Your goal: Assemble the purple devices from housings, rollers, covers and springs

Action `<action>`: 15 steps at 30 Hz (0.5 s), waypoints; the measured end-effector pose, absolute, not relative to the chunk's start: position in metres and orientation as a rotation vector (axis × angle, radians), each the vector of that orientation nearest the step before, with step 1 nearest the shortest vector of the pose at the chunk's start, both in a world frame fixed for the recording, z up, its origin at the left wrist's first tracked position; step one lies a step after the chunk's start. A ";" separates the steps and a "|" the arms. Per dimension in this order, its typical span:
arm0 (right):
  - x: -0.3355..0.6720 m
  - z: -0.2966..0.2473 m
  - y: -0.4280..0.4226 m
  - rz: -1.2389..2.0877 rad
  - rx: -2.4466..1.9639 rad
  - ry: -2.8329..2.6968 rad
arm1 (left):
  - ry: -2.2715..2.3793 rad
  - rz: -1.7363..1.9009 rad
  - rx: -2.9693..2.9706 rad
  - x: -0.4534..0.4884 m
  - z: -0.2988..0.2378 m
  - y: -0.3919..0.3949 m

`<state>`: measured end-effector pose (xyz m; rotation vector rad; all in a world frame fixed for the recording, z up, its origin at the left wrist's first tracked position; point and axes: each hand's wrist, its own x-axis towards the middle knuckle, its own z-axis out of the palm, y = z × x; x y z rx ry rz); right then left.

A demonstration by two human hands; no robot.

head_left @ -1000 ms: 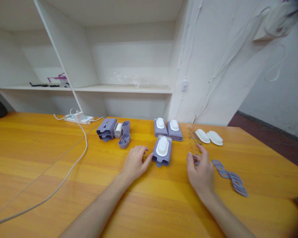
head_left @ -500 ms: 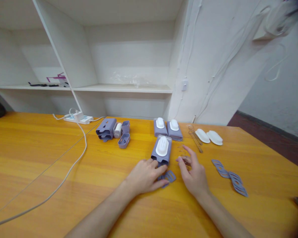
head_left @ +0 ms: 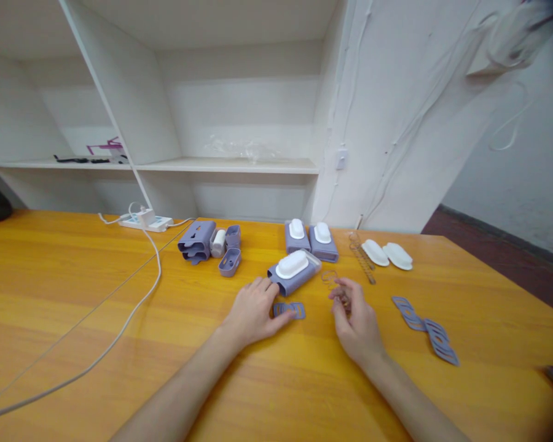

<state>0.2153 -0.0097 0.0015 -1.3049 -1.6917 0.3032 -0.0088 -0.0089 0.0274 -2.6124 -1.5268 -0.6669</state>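
Observation:
My left hand (head_left: 253, 310) rests on the table with its thumb apart from the fingers. Its fingertips are by the open end of a purple housing (head_left: 301, 282) that lies tilted, with a white oval cap (head_left: 292, 264) on top. A flat slotted purple plate (head_left: 297, 309) lies beneath and beside that thumb; whether they touch I cannot tell. Between the thumb and fingers of my right hand (head_left: 357, 319) is a thin wire coil spring (head_left: 330, 277), its loops sticking out toward the housing. Part of the spring is hidden by the fingers.
Behind stand two capped purple housings (head_left: 323, 250). Rightward lie more springs (head_left: 363, 261), two white oval caps (head_left: 399, 255) and two slotted plates (head_left: 440, 341). Left are a larger purple housing (head_left: 198, 238), small purple cups (head_left: 230, 262), a power strip (head_left: 159, 224) and a cable (head_left: 138, 307).
The housing has turned so that its open end points left. The slotted plate has shifted left and rotated. My left hand has drawn back left; the right hand with the spring moved slightly.

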 end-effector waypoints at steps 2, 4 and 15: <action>0.216 0.002 -0.010 0.266 -1.320 -1.717 | -1.464 -0.674 -2.707 -0.005 0.030 -0.013; 0.216 0.004 -0.012 0.231 -1.325 -1.773 | -1.458 -0.676 -2.784 -0.001 0.030 -0.015; 0.212 0.010 -0.011 0.136 -1.309 -1.922 | -1.579 -0.686 -2.830 0.004 0.020 -0.016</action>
